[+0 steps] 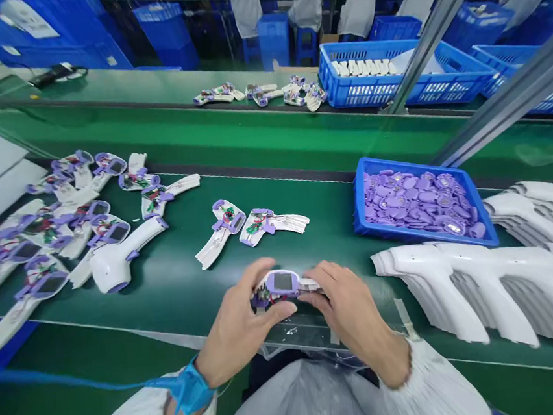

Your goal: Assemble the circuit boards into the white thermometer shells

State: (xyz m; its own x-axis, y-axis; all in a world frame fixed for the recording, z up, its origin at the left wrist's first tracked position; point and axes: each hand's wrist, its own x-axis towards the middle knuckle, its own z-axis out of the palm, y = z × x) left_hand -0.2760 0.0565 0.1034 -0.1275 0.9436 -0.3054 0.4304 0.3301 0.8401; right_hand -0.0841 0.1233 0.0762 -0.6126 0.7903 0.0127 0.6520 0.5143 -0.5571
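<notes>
Both my hands grip one half-open handheld device (282, 281), a white shell half with a purple-framed grey screen and wiring showing, just above the bench's near edge. My left hand (241, 318) pinches its head end between thumb and fingers. On the other end, the white handle, my right hand (341, 299) is closed. Beyond them lie two more open shell halves with green boards and wires, one device half (223, 231) angled toward me and another device half (271, 224) pointing right. A blue strap (189, 387) wraps my left wrist.
A blue tray (360, 202) of purple plastic parts stands right of centre, beside stacked white shells (452, 282). Several open device halves (39, 230) crowd the left, with one closed white device (115, 261). Behind a metal post (429, 42) sits a blue basket (358, 92). People work farther back.
</notes>
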